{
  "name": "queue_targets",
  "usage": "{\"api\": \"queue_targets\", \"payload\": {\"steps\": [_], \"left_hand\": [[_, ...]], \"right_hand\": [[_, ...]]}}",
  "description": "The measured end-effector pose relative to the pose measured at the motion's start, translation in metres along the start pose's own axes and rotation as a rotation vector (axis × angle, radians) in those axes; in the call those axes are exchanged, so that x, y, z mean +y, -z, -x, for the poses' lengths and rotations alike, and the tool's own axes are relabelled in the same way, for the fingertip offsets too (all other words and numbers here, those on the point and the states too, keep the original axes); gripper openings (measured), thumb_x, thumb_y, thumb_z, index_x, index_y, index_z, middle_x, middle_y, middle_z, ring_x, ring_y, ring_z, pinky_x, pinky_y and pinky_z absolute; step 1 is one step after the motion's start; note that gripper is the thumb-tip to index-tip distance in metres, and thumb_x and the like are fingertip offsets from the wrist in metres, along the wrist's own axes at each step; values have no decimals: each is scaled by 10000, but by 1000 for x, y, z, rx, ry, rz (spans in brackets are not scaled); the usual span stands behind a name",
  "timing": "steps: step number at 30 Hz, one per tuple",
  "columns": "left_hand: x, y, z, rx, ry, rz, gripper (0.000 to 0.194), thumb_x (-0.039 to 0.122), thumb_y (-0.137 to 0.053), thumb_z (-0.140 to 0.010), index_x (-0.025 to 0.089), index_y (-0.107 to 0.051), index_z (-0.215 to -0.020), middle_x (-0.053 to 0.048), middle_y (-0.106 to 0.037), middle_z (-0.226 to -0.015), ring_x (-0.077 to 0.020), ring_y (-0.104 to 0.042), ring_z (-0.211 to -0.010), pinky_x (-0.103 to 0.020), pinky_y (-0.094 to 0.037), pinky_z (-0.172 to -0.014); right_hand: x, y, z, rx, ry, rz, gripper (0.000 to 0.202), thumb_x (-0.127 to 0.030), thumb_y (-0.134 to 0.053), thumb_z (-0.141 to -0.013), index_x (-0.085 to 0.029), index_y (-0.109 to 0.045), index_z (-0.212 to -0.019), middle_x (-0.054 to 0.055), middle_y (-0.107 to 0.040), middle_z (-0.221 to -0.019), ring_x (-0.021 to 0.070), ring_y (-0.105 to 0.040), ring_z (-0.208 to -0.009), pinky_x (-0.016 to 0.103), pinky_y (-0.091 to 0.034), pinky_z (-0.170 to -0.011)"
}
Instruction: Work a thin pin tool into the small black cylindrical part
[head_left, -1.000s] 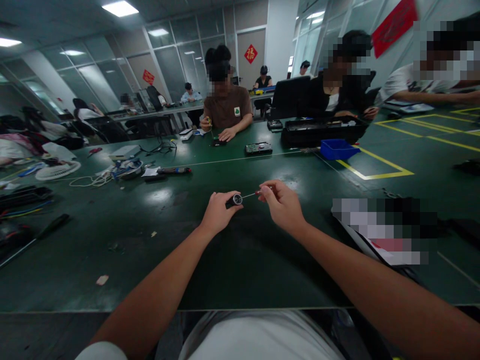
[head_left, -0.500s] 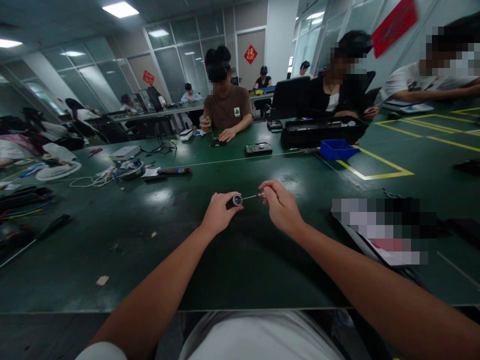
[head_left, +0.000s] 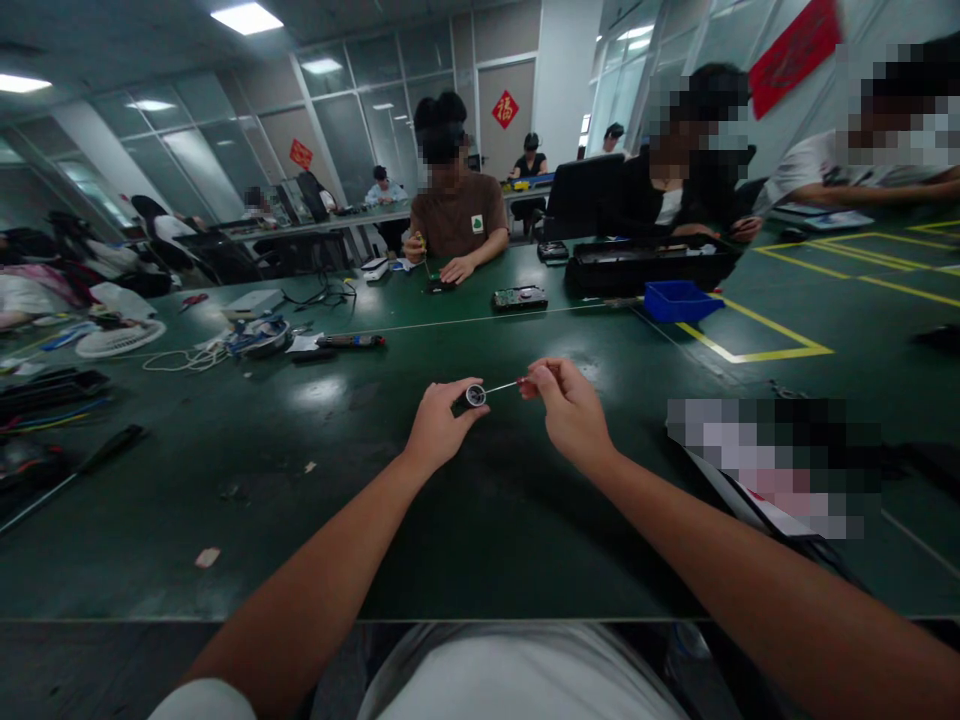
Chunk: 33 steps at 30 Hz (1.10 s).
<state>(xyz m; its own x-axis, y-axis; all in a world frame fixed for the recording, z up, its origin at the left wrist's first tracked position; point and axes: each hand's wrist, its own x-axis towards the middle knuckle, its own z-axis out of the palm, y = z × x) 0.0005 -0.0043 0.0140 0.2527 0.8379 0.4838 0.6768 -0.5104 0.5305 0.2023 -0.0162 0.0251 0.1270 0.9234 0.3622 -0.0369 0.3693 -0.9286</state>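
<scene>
A person's right hand pinches a red-handled screwdriver, its shaft reaching the open round end of a small black cylinder. The left hand grips that cylinder above the green table. Work inside appears underway; what is finished or left is too small to tell.

The person wears a plain shirt of whitish cloth, with soft grey folds near its upper border. To the left of the shirt's front shows 1 short sleeve, also whitish, with rounded hem. On both sides of the shirt, the 2 forearms are bare, narrowing towards bare left hand and right hand.
</scene>
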Motion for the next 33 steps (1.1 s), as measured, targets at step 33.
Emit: {"api": "queue_targets", "payload": {"steps": [33], "left_hand": [[32, 55, 1, -498, 127, 78, 253, 448, -622, -874, 206, -679, -916, -25, -682, -865, -180, -619, -781, -300, -446, -721]], "right_hand": [[-3, 7, -10, 151, -3, -33, 203, -435, -553, -917, -239, -598, -894, 2, -644, -775, 150, -603, -691, 311, -504, -636]]}}
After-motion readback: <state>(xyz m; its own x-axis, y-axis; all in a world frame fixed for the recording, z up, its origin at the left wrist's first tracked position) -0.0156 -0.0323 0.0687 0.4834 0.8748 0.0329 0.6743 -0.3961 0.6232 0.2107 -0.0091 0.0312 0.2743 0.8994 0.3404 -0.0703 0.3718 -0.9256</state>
